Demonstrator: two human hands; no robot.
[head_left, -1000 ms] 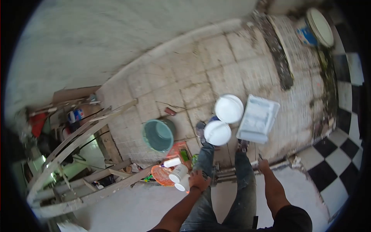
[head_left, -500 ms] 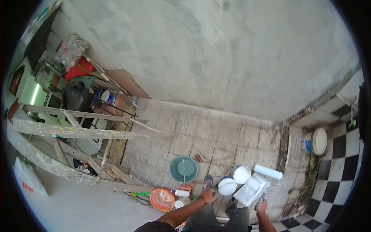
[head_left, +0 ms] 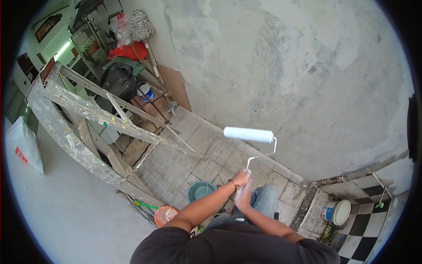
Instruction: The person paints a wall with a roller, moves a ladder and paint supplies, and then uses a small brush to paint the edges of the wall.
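Note:
A white paint roller (head_left: pixel 249 134) is raised in front of me, its frame bending down to the handle. My left hand (head_left: pixel 240 178) is closed at the upper end of the handle, with a dark band at the wrist. Just below it, my right hand (head_left: pixel 243 197) is wrapped round the same handle, whitish paint on its skin. The roller overlaps the foot of the grey plastered wall (head_left: pixel 299 83) in this view. My arms and legs hide the paint tray and the tubs beside it.
A paint-spattered wooden ladder (head_left: pixel 92 114) leans across the left side. A green basin (head_left: pixel 200 191) and an orange bucket (head_left: pixel 164 214) stand left of my legs. At the right, a white bucket (head_left: pixel 341 213) lies near checkered tiles (head_left: pixel 361 224). Stored items include a red cloth (head_left: pixel 128 52).
The roller has risen from beside the paint tray to in front of me. My left hand has moved from near my knee onto the handle, joining my right. My view has shifted.

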